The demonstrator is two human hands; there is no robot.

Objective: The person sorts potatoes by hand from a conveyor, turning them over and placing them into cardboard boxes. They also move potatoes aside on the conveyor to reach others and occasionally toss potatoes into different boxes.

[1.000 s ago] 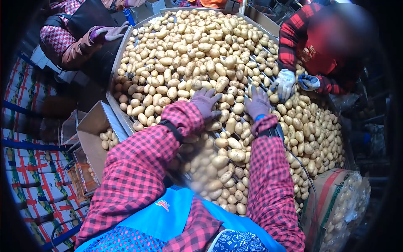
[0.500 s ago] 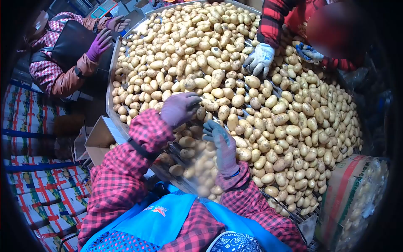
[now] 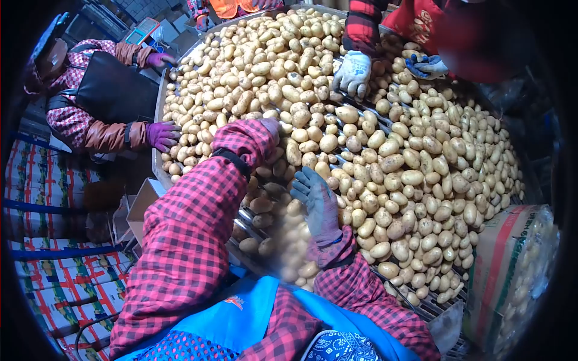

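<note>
A wide heap of potatoes (image 3: 415, 177) covers the metal sorting table (image 3: 158, 129). My left hand (image 3: 272, 127), in a purple glove, reaches far into the heap; its sleeve and the potatoes hide most of it, so its fingers do not show. My right hand (image 3: 319, 201), in a grey and purple glove, rests with its palm side against potatoes near the table's front. Its fingers are stretched out and it grips nothing. Between my forearms, more potatoes lie on the near part of the table, partly blurred.
Across the table a co-worker's white-gloved hand (image 3: 353, 73) touches potatoes, with a second blue-and-grey glove (image 3: 426, 66) beside it. At left, another person's purple glove (image 3: 161, 136) rests at the rim. A cardboard box (image 3: 144, 201), stacked printed boxes (image 3: 66, 283) and a potato bag (image 3: 506, 265) stand around.
My left hand has moved away from me, deeper into the heap. My right hand has stayed nearly in place. The person at left has lowered both hands to the table's edge.
</note>
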